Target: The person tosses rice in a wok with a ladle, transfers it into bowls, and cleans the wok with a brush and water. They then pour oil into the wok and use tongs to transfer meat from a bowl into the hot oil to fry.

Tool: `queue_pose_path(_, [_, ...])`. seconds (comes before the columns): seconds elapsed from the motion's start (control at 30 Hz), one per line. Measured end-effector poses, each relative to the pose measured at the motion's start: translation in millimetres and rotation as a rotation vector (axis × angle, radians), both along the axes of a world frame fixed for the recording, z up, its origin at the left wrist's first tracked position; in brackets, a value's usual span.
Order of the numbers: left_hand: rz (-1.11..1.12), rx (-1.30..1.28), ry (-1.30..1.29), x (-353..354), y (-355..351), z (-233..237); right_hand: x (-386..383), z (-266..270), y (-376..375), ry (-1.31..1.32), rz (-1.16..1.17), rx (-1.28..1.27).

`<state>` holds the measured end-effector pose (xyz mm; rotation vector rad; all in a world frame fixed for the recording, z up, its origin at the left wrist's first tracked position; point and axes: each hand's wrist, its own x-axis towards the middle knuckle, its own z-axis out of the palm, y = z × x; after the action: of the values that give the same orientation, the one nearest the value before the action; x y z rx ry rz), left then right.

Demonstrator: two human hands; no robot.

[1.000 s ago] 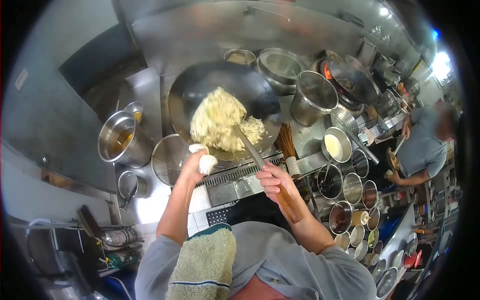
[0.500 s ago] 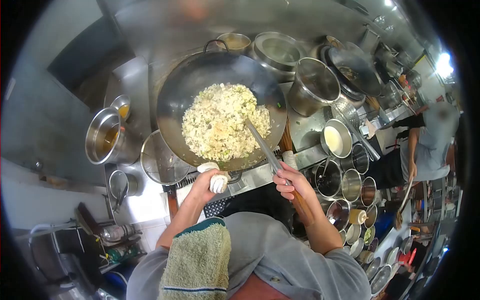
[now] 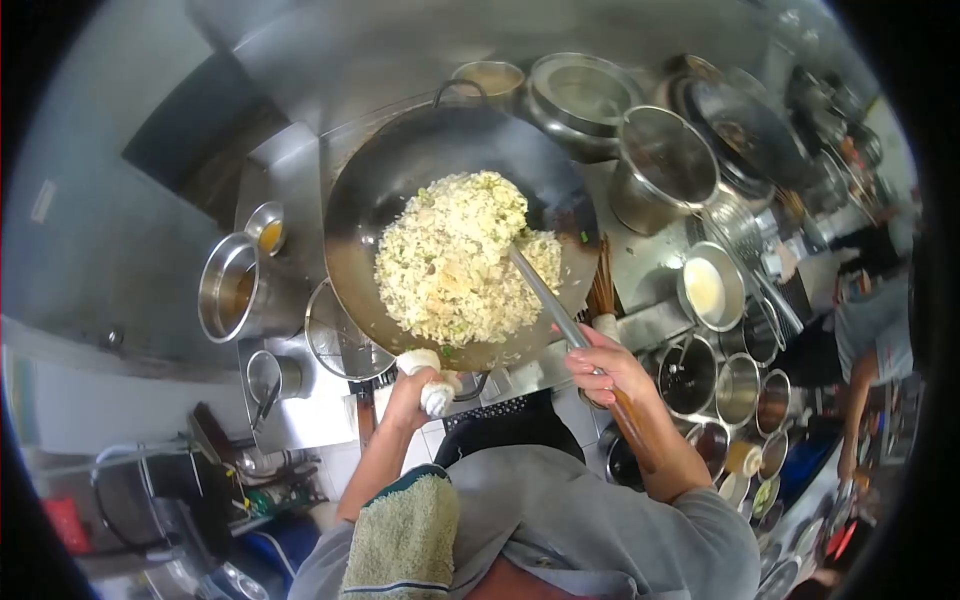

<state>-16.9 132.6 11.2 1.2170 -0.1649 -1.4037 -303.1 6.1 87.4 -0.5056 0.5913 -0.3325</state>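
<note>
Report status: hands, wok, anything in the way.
Left hand shut on wok by cloth-wrapped handle. Right hand shut on ladle, tip in fried rice. Steel pot close beside wok rim.

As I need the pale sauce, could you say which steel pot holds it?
The round pot right of the bamboo brush; the pots below it show nothing white.

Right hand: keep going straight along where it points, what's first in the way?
Right hand points up-left along its ladle. First in line is probably the wok at its near rim; if it clears that, the fried rice. Depth unclear.
</note>
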Motion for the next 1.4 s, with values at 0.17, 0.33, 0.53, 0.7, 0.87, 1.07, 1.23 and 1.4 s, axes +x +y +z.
queue_pose_path(0.17, [-0.125, -0.001, -0.121, 23.2, 25.2, 11.4, -2.4, 24.2, 50.5, 0.070, -0.107, -0.077])
queue_pose_path(0.33, [-0.399, 0.069, -0.238, 69.9, 34.4, 4.1, 19.1, 31.3, 160.2, 0.131, -0.475, -0.116])
queue_pose_path(0.53, [-0.810, 0.029, -0.204, 126.5, 31.9, 40.2, 124.2, 60.9, 307.4, 0.164, -0.920, -0.090])
queue_pose_path(0.7, [-1.151, 0.034, -0.027, 156.5, -33.4, 59.4, 209.0, 112.6, 316.8, 0.230, -1.228, -0.009])
queue_pose_path(0.87, [-1.423, 0.035, 0.291, 163.4, -85.1, 14.9, 291.7, 122.6, 317.7, 0.260, -1.552, -0.068])
queue_pose_path(1.07, [-1.537, 0.046, 0.263, 156.9, -129.3, 17.4, 324.2, 151.1, 293.2, 0.393, -1.723, -0.036])
queue_pose_path(1.23, [-1.560, 0.027, 0.244, 154.0, -129.2, 5.4, 322.4, 172.2, 310.5, 0.397, -1.840, -0.071])
queue_pose_path(1.4, [-1.479, 0.103, 0.131, 158.1, -110.9, 28.5, 301.4, 188.7, 354.5, 0.220, -1.940, -0.179])
